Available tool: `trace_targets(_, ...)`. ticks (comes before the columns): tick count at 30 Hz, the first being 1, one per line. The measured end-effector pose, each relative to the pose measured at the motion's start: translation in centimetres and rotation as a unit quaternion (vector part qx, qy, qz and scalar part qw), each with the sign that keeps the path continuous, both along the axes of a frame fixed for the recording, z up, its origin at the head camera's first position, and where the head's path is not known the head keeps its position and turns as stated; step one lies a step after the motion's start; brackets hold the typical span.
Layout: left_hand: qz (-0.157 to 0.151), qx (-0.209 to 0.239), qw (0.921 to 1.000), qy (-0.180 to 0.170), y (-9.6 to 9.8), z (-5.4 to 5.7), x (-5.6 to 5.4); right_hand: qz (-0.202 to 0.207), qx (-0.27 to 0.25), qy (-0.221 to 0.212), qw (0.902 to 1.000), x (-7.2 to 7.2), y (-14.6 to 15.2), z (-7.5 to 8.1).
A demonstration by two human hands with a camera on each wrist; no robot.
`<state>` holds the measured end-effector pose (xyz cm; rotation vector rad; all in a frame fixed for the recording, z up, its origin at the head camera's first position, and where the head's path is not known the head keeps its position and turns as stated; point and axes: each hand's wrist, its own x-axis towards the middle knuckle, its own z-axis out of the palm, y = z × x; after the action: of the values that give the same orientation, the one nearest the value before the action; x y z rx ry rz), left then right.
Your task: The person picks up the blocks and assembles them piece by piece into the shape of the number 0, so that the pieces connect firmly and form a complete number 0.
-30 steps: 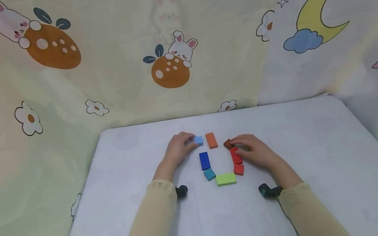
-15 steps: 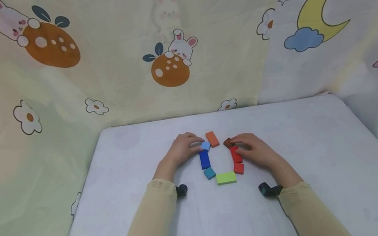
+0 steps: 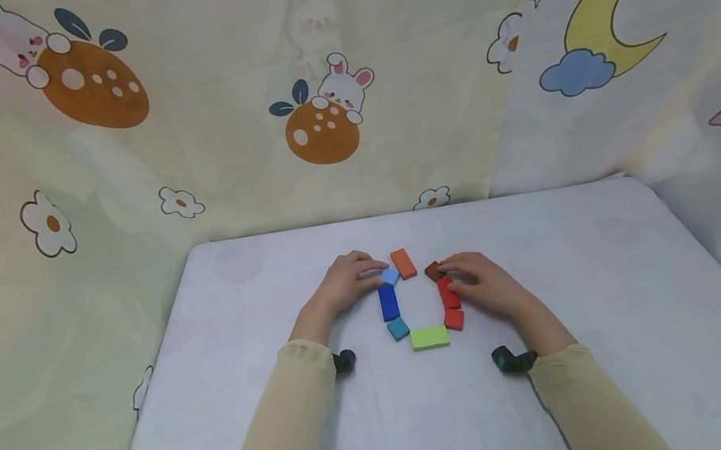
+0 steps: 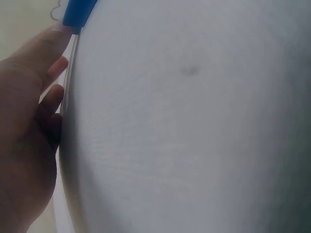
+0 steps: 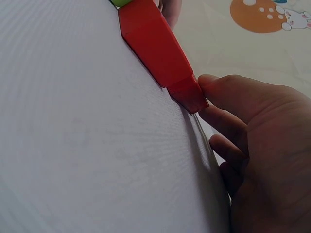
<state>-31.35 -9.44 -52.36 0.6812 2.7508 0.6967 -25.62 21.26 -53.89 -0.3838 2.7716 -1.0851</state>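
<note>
In the head view my left hand (image 3: 347,282) pinches a small light blue block (image 3: 390,276), which sits tilted at the top end of a dark blue block (image 3: 389,303). My right hand (image 3: 487,283) has its index fingertip at a small brown block (image 3: 433,271) and its thumb at the side of a long red block (image 3: 448,293). An orange block (image 3: 403,263) stands between the hands at the far side. In the left wrist view the thumb lies against a blue block (image 4: 80,12). The right wrist view shows the thumb tip at the end of a red block (image 5: 187,94).
A teal block (image 3: 398,328), a lime green block (image 3: 430,338) and a smaller red block (image 3: 453,319) complete the near side of the ring on the white table (image 3: 385,446). Printed cloth (image 3: 223,104) hangs behind the table and along its sides.
My left hand has moved slightly right with the light blue block, which has turned and come to the dark blue block's top end. The orange block is tilted more. My right hand stays put.
</note>
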Motion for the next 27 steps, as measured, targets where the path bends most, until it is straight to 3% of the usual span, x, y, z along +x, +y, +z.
trace_targets(5,0.007,0.016,0.9997,-0.015,-0.2,-0.2,0.0,-0.001,0.002,0.001,1.0,0.0,0.0,-0.1)
trace_targets(9,0.04,0.06,0.996,-0.052,-0.5,-0.3,0.3,-0.008,0.004,-0.006,0.9999,0.2,0.0,-0.1)
trace_targets(13,0.053,0.096,0.9914,-0.072,-0.6,-0.2,1.5,-0.01,0.002,-0.011,0.9999,0.4,0.0,-0.1)
trace_targets(16,0.046,0.096,0.9916,-0.074,-0.7,-0.2,3.0,-0.008,0.0,-0.01,0.9999,0.4,-0.1,0.0)
trace_targets(19,0.044,0.086,0.9932,-0.064,-0.7,-0.5,4.5,-0.004,0.003,-0.004,1.0,0.4,-0.1,0.1)
trace_targets(21,0.04,0.074,0.9957,-0.04,-0.6,-0.9,5.2,-0.002,0.003,0.001,1.0,0.4,-0.2,0.2)
trace_targets(27,0.026,0.021,0.9986,0.041,-0.5,-2.2,6.0,-0.002,0.001,0.002,1.0,0.4,-0.2,0.3)
